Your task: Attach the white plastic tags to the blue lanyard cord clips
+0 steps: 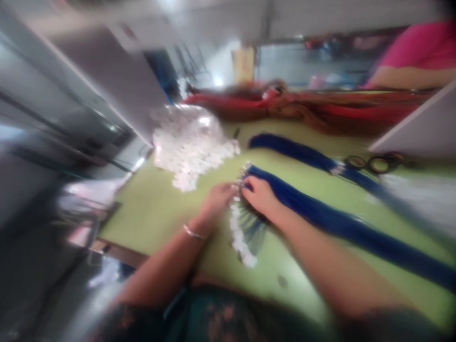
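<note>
The picture is smeared by motion. My left hand (218, 198) and my right hand (259, 194) meet at the near end of a long blue cord bundle (338, 223) on the green table (153, 209). Both hands look curled at the bundle's metal-tipped end, fingers pinched there. A row of small white tags (239, 237) fans out below my hands. A bangle sits on my left wrist.
A heap of white pieces in clear plastic (190, 142) lies beyond my hands. A second blue bundle (302, 154) lies further back, with red and brown bundles (320, 107) behind it. Dark rings (374, 164) lie to the right. A person in pink (416, 57) sits far right.
</note>
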`<state>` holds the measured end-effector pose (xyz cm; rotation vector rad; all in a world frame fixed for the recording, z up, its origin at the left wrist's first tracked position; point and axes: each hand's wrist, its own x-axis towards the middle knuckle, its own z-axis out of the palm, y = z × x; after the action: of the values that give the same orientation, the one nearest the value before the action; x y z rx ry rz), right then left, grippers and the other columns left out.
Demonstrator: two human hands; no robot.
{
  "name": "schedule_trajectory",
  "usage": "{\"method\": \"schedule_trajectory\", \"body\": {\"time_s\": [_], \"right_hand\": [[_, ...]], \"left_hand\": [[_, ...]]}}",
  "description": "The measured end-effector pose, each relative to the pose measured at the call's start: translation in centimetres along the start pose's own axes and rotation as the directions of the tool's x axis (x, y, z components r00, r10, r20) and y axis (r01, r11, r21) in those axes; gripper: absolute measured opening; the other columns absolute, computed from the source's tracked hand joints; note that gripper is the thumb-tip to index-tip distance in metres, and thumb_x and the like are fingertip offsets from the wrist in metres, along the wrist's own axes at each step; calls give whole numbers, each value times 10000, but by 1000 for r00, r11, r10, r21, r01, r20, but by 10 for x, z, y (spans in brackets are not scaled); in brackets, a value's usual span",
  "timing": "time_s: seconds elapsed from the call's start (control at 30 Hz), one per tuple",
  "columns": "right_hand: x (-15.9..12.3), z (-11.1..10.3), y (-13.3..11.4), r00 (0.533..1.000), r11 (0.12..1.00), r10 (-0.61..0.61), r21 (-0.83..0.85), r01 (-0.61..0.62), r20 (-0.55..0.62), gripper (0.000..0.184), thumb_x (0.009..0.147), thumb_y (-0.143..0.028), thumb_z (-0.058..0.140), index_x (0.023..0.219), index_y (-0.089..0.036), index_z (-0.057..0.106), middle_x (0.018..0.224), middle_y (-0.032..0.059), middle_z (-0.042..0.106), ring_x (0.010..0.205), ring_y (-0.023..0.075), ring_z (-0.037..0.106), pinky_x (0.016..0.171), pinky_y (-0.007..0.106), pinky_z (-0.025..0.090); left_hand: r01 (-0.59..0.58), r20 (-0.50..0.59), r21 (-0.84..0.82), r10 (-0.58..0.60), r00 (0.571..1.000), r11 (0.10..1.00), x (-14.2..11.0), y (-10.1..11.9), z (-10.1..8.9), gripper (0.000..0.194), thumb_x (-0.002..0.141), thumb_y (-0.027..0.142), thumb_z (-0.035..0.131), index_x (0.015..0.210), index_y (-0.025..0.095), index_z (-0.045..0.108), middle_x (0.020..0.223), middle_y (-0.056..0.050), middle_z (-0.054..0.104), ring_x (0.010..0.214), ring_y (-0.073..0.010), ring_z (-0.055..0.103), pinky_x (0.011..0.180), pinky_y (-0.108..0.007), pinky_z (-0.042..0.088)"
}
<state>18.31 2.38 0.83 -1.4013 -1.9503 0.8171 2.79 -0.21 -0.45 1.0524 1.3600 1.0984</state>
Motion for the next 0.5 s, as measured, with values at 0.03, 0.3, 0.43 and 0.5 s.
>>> {"method": "schedule_trajectory", "body": {"time_s": [0.03, 0.3, 0.43, 0.5], "right_hand": [[0, 1, 1, 1000, 1000, -10, -19, 11, 9, 139, 795, -217, 567, 890, -177, 661, 854, 69, 718, 793, 198, 636, 743, 291, 435], [2, 2, 6, 999, 999, -29, 43, 28, 35, 115, 809, -233, 581, 876, -180, 658, 864, 67, 724, 801, 194, 639, 750, 298, 444], [4, -4, 4, 998, 958, 51, 285, -42, -25, 82, 744, -260, 616, 746, -178, 618, 714, 11, 696, 649, 143, 599, 641, 254, 443], [4, -5, 1, 994, 921, 104, 380, -87, -23, 79, 731, -256, 601, 737, -177, 608, 657, -4, 677, 595, 131, 583, 599, 241, 434]], "left_hand": [[6, 2, 7, -6, 1000, 1000, 0, 0, 0, 283, 716, 270, 681, 948, 114, 727, 687, -33, 661, 448, -47, 397, 400, -176, 268], [29, 26, 46, -30, 999, 999, 2, 4, 0, 265, 690, 268, 706, 901, 110, 723, 690, -35, 663, 477, -63, 434, 439, -182, 305], [-38, 96, 194, 20, 995, 980, -18, 12, -1, 194, 679, 256, 725, 833, 139, 730, 702, -43, 657, 563, -104, 515, 538, -210, 391], [-172, 238, 347, 91, 967, 922, -33, 17, -3, 133, 684, 227, 721, 798, 163, 743, 758, -61, 662, 635, -132, 551, 606, -238, 428]]}}
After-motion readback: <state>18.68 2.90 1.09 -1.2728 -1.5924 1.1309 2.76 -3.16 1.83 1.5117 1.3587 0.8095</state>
